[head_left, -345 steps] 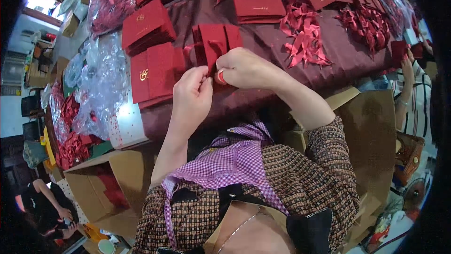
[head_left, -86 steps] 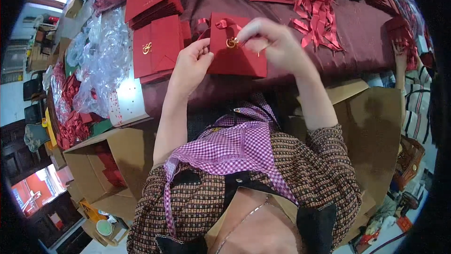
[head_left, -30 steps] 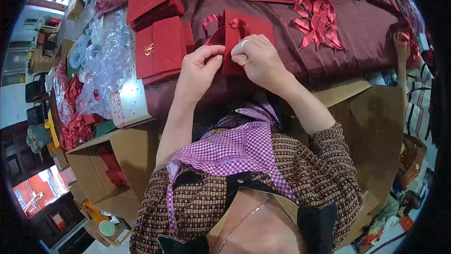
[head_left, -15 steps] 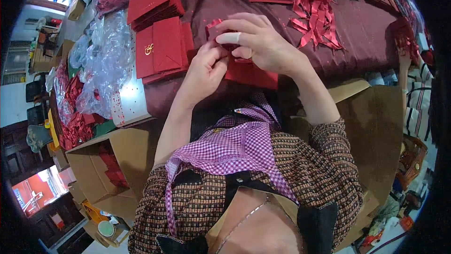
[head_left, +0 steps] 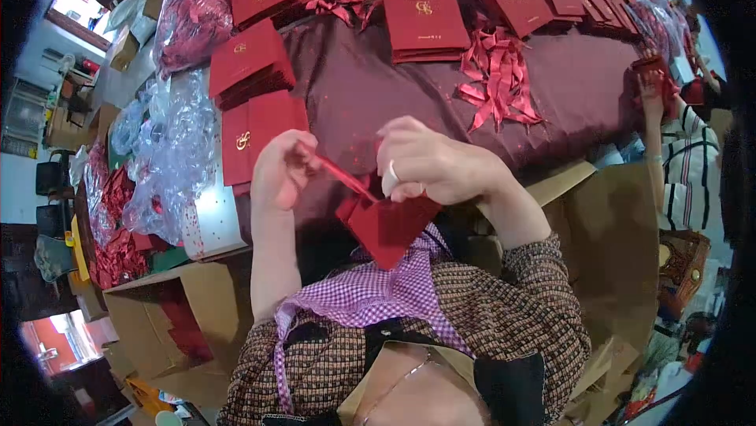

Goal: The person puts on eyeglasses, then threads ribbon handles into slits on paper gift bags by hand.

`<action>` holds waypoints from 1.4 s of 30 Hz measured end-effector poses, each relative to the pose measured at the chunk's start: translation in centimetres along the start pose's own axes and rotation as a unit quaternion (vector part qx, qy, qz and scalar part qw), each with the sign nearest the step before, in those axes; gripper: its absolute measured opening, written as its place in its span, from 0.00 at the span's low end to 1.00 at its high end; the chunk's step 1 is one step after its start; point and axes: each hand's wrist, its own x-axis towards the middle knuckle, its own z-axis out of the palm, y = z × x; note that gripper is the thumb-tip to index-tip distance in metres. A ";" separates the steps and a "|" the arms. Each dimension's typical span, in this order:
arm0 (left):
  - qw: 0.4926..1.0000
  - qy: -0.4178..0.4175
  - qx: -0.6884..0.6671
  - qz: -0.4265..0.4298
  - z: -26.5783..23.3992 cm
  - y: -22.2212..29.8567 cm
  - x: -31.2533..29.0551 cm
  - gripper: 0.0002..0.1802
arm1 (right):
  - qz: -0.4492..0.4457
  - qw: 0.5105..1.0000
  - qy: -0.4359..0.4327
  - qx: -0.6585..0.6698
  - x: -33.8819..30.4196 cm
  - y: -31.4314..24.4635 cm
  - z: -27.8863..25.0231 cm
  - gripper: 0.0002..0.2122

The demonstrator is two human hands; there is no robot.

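Observation:
A small red paper bag (head_left: pixel 387 229) hangs tilted over the table's near edge, below my right hand (head_left: pixel 437 162). Between my hands a strip of red ribbon (head_left: pixel 342 175) runs taut from the bag's top. Its upper end is pinched in my left hand (head_left: pixel 279 170), raised to the left. The fingers of my right hand, one with a white band around it, are curled closed at the bag's top where the ribbon meets it; their tips are partly hidden. Folded red bags (head_left: pixel 272 127) with gold print lie just beyond my left hand.
Loose red ribbons (head_left: pixel 500 79) and more stacked bags (head_left: pixel 425 20) lie on the dark red tablecloth (head_left: pixel 346 95). Clear plastic wrap (head_left: pixel 173 158) covers the left side. Open cardboard boxes (head_left: pixel 224 300) flank me below the table. Another person (head_left: pixel 689 166) works at the far right.
My hands have come nearer and moved apart, the left one drawing the ribbon out to the left. The bag now hangs tilted off the table edge, and the view has shifted.

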 end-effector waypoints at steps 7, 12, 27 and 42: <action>0.998 0.037 -0.028 -0.052 3.2 -0.7 0.0 0.19 | 0.089 0.983 0.155 -0.047 -0.5 1.9 -1.0 0.04; 0.992 -0.021 0.107 -0.061 5.1 -4.0 -1.6 0.17 | 0.122 0.974 0.160 -0.103 0.1 3.5 0.2 0.05; 1.000 -0.012 -0.012 0.013 3.5 0.5 -1.7 0.23 | 0.001 0.886 0.190 -0.424 1.5 3.8 -5.8 0.18; 0.568 0.339 0.738 0.136 -8.0 4.9 -2.4 0.30 | 0.203 0.870 0.143 -0.426 -5.3 18.0 -11.5 0.20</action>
